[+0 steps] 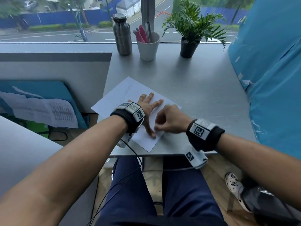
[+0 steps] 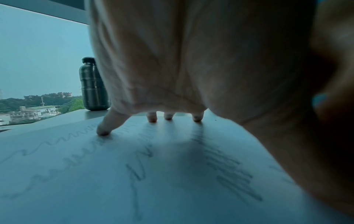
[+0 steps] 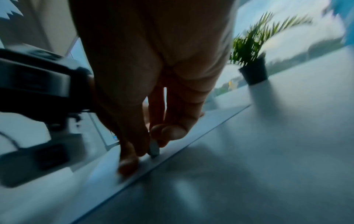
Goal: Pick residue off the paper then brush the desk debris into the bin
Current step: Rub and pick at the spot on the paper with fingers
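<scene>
Pinning the light, floppy paper (image 1: 114, 101) at centre frame: left hand (image 1: 147, 108) splayed flat; right hand (image 1: 169, 121) pinches a small pale piece (image 3: 154, 149) near its edge.

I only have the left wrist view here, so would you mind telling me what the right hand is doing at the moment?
Observer: The right hand is beside the left hand's thumb, fingertips down on the paper near its right edge.
Operator: Thank you. Is it holding anything?
Observer: Yes. The right wrist view shows a small pale piece pinched between thumb and fingers; it looks like an eraser, though blur keeps me from being sure.
Operator: What else stands on the desk besides the bottle?
Observer: A white cup of pens and a potted plant stand to the bottle's right, along the far edge of the desk.
</scene>
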Tool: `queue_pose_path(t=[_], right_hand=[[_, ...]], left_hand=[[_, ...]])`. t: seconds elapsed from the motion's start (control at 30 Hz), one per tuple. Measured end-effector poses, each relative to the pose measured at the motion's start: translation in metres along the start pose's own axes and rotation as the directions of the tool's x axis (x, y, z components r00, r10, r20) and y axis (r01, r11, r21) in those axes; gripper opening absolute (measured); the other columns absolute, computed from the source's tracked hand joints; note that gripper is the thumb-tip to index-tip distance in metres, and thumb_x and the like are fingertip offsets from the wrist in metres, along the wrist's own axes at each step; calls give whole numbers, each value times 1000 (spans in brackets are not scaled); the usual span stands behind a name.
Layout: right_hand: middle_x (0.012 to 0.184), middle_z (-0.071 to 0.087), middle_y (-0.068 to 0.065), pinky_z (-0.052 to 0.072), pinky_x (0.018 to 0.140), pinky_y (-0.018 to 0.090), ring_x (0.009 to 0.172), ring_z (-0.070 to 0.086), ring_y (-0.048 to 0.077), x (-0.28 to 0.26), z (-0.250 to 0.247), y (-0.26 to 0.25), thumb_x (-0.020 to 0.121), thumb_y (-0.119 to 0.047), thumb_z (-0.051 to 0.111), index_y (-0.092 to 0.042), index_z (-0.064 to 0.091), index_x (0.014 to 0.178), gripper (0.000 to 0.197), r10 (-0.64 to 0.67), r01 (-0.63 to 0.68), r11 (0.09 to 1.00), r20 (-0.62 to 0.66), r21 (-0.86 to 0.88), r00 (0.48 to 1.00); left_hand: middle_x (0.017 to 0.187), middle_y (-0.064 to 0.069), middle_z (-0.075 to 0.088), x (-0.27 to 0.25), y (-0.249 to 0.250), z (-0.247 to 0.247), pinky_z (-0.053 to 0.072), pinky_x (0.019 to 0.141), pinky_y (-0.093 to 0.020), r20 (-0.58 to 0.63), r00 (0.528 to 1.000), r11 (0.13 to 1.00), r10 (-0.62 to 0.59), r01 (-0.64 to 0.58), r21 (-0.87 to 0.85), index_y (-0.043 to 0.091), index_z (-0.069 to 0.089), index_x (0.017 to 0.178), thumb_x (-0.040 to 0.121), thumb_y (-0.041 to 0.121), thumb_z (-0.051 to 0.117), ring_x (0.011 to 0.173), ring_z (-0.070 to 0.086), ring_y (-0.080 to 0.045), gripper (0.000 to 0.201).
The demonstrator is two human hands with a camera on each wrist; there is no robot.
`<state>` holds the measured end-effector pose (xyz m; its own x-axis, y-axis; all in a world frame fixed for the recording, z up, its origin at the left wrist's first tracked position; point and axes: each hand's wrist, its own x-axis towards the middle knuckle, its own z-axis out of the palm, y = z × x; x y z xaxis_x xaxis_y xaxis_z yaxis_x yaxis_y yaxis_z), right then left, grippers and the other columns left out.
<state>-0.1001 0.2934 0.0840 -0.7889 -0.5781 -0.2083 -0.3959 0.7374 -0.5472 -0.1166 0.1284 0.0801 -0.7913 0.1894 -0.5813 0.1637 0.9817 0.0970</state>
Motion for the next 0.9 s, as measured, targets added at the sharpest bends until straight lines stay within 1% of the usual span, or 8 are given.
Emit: queue_pose_path(t=[0.07, 0.17, 0.27, 0.37, 0.43, 0.5, 0.7, 0.9], right_hand=[[68, 73, -1, 47, 59, 16, 58, 61, 5, 4, -2, 2, 73, -21, 77, -10, 77, 73, 11, -10, 10, 1000, 44, 10, 999], [63, 69, -4, 44, 54, 13, 49, 56, -3, 29, -36, 30, 71, -25, 81, -15, 78, 74, 11, 133, -128, 991, -124, 51, 983], [69, 70, -2, 45, 57, 12, 59, 62, 5, 36, -49, 38, 73, -23, 78, -15, 78, 76, 9, 181, -187, 982, -193, -11, 964], [66, 71, 2, 48, 61, 21, 61, 65, 16, 15, -19, 11, 72, -19, 73, -9, 74, 68, 10, 65, -70, 997, -135, -35, 989], [65, 71, 2, 40, 65, 11, 61, 65, 15, -2, 1, -4, 73, -18, 71, -7, 73, 67, 12, -4, 3, 999, -24, -34, 1000], [67, 72, 3, 41, 67, 13, 63, 66, 16, 0, -2, -3, 73, -19, 72, -6, 74, 70, 14, -8, 9, 999, 12, -43, 1000], [76, 73, 3, 46, 68, 17, 72, 64, 12, 39, -55, 40, 74, -22, 77, -10, 79, 79, 13, 203, -211, 977, -203, -18, 958], [66, 71, 4, 52, 61, 21, 62, 66, 17, 4, -10, 1, 71, -16, 72, -7, 74, 68, 10, 19, -23, 999, -83, -45, 996]], left_hand=[[161, 6, -32, -1, 0, -1, 8, 108, -78, -4, 1000, 1000, -1, 1, 15, 51, -18, 150, 34, 67, 91, 150, -23, -27, 160], [161, 3, -30, -6, 3, -2, 7, 109, -75, -3, 1000, 1000, 8, -8, 11, 49, -16, 151, 39, 62, 93, 150, -24, -28, 157], [161, 4, -31, -6, 3, -1, 7, 109, -76, -5, 1000, 1000, 4, -4, 6, 50, -16, 151, 39, 61, 93, 150, -24, -27, 157], [160, 6, -32, -2, 1, 0, 6, 108, -78, -7, 1000, 1000, 1, -1, 7, 51, -19, 149, 34, 66, 91, 150, -24, -26, 160], [160, 7, -33, 0, 0, 1, 6, 107, -78, -5, 1000, 1000, 4, -4, 5, 51, -19, 149, 32, 69, 90, 150, -25, -27, 161], [160, 6, -33, -1, 0, 0, 5, 107, -77, -3, 1000, 1000, 6, -6, 9, 51, -19, 150, 33, 68, 90, 149, -25, -27, 161], [161, 5, -31, -3, 2, 0, 7, 106, -77, -9, 1000, 1000, 5, -5, 1, 51, -16, 150, 35, 65, 92, 150, -24, -27, 159], [159, 6, -34, 0, 0, 0, 5, 107, -79, 8, 1000, 1000, 9, -8, -10, 52, -20, 148, 33, 70, 89, 149, -26, -25, 160]])
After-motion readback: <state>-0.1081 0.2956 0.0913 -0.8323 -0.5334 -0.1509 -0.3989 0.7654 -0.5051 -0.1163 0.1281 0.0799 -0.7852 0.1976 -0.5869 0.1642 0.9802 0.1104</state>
